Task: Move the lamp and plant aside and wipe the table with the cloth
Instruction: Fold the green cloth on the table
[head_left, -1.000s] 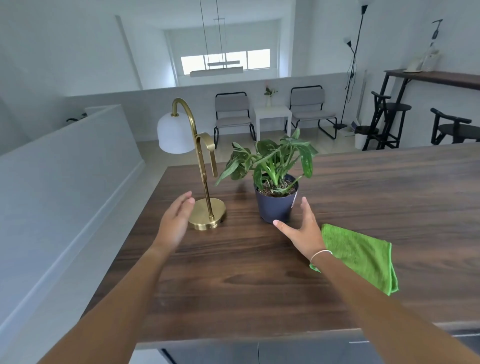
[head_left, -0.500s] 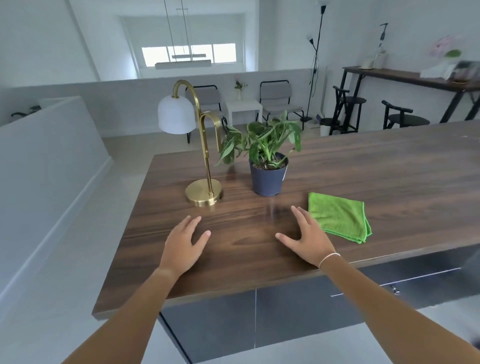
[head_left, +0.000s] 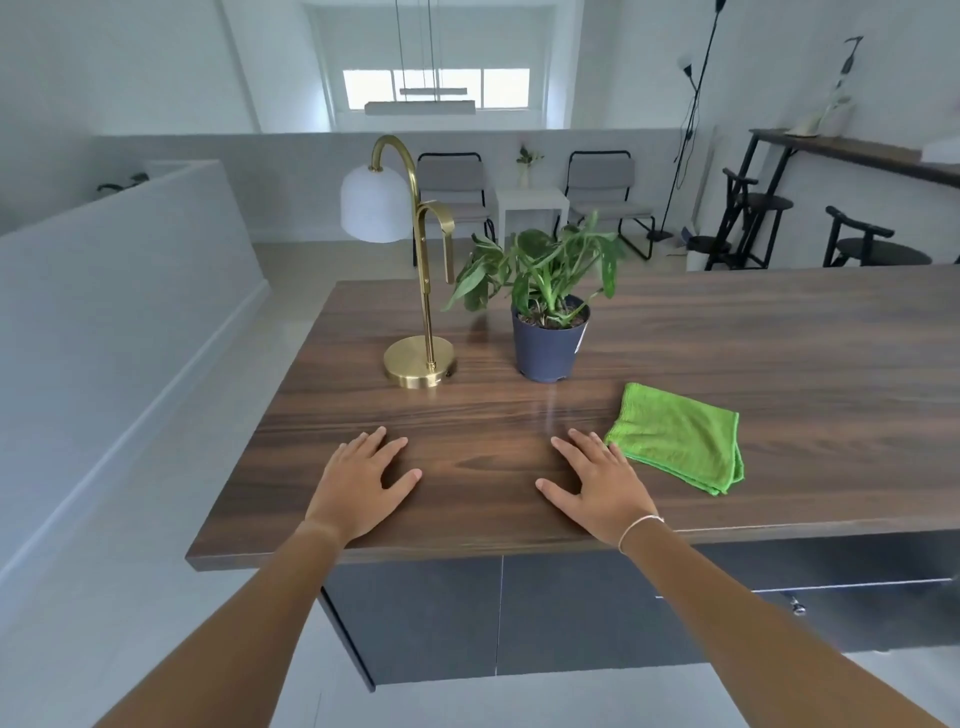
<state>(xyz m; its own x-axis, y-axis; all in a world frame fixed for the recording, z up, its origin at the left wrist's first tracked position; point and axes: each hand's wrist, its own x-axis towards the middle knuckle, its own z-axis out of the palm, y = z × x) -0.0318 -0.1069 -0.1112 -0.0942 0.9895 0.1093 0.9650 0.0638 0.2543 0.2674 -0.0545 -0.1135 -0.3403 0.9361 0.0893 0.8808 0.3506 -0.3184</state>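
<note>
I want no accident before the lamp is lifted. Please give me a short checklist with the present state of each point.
1. Left hand free, flat on the table: ok.
2. Right hand free, holding nothing: ok.
3. Lamp upright, base flat: ok.
4. Plant upright, standing apart from the lamp base: ok.
5. Plant leaves clear of the lamp stem: cannot tell, they come close.
6. Cloth folded, beside the right hand: ok.

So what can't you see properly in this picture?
Head view, the only one:
- Far side of the dark blue plant pot: hidden by its own body.
- Wooden table: right end cut off by the frame edge.
- White label on the pot: too small to read.
- Palms of left hand and right hand: face down.
</note>
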